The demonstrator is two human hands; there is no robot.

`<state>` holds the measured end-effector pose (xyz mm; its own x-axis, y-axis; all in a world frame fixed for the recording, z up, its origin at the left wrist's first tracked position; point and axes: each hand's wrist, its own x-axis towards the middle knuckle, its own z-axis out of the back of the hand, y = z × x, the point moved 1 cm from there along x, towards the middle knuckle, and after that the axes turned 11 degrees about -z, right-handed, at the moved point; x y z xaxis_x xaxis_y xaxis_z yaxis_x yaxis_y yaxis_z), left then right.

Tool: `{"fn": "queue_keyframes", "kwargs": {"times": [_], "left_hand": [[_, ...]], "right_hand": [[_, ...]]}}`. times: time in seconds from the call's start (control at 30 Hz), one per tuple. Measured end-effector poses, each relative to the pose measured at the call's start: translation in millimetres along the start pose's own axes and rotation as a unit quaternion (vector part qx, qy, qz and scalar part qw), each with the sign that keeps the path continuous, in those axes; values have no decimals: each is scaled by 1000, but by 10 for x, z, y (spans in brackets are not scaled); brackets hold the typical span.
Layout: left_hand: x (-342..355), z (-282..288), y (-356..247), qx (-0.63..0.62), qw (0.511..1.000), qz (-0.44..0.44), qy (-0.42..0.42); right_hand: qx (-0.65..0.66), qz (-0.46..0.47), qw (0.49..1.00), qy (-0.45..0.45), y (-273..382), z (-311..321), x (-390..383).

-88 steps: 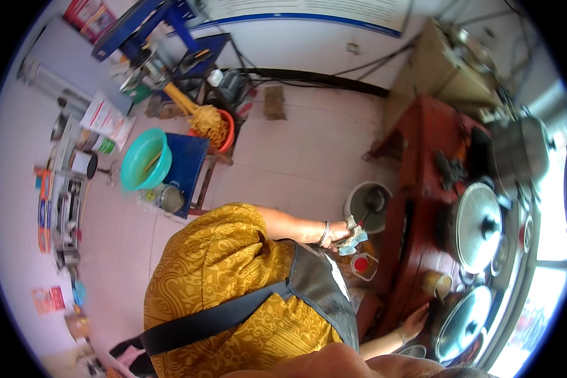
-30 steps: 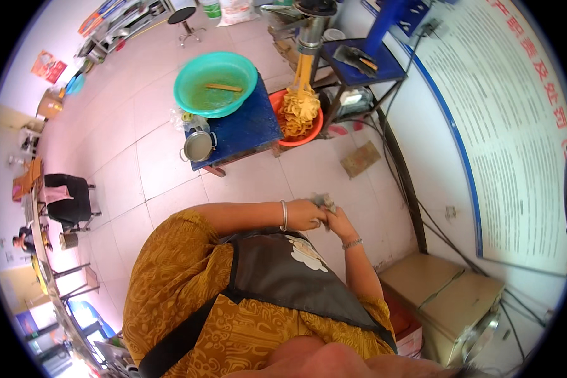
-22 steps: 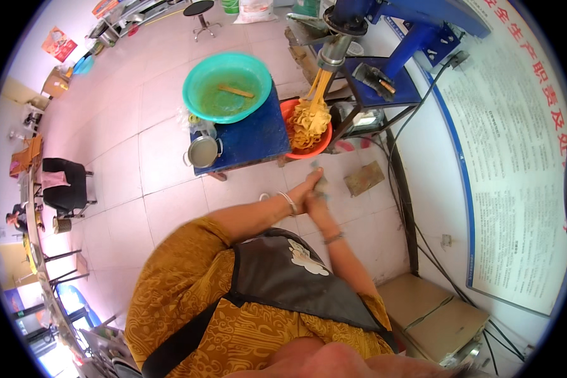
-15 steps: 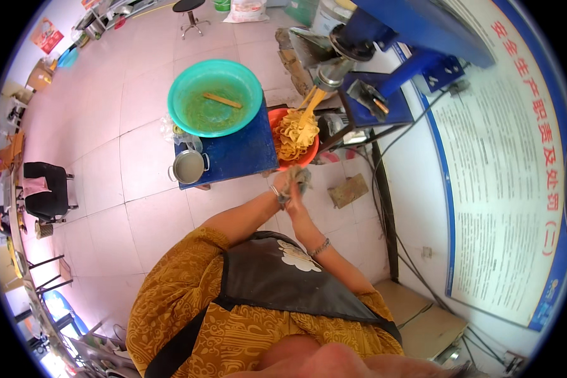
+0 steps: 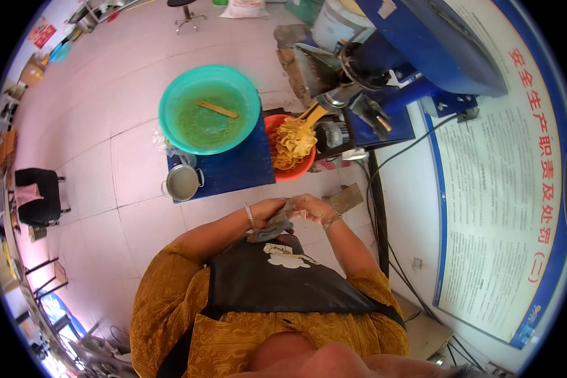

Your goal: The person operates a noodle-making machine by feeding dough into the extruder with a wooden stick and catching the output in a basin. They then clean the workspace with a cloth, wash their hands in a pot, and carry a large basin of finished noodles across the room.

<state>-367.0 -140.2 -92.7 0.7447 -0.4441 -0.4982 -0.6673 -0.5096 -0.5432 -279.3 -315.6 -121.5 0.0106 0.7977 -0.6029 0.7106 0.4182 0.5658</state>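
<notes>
Both of my hands are in front of my dark apron (image 5: 258, 283), closed on a crumpled grey cloth (image 5: 269, 232). My left hand (image 5: 269, 210) grips its upper part, and most of the cloth hangs below those fingers. At the cloth's other end, my right hand (image 5: 314, 208) pinches a piece. Beyond my hands stands a red basin (image 5: 296, 174) heaped with yellow-brown noodle-like strips (image 5: 291, 142). More strips run down into it from the metal outlet (image 5: 335, 98) of a blue machine (image 5: 441, 47).
A blue table (image 5: 239, 169) bears a green basin (image 5: 168, 132) of cloudy liquid with a wooden stick (image 5: 218, 109) in it. Beside that is a two-handled metal pot (image 5: 183, 183). A brick-like block (image 5: 346, 198) lies on the floor; cables (image 5: 394, 242) run along the right wall.
My hands have drawn back toward my apron and moved apart, with the grey cloth now stretched between them. The view has shifted slightly.
</notes>
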Motion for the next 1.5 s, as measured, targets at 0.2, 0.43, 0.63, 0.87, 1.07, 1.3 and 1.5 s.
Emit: {"fn": "queue_keyframes", "kwargs": {"times": [0.2, 0.43, 0.63, 0.87, 1.07, 1.3, 1.5], "left_hand": [[84, 1050, 164, 133, 953, -62, -264], [-31, 2022, 182, -187, 788, -139, -569], [142, 1812, 1163, -268, 747, -195, -576], [150, 1297, 2710, -314, 787, -85, -525], [237, 1295, 3168, -315, 827, -43, -464], [438, 1440, 2863, -296, 830, -117, -457], [610, 1462, 2762, -320, 846, -120, -408]], "right_hand": [[-200, 88, 873, -437, 17, 1376, 178], [-145, 328, 784, -506, 1486, 1935, 786], [-135, 328, 773, -525, 1628, 2635, 1348], [-152, 359, 683, -617, 1493, 2669, 1725], [-92, 266, 808, -518, 1235, 2584, 1931], [-147, 203, 860, -445, -396, 3440, 1974], [126, 23, 810, -572, -564, 3299, 15]]}}
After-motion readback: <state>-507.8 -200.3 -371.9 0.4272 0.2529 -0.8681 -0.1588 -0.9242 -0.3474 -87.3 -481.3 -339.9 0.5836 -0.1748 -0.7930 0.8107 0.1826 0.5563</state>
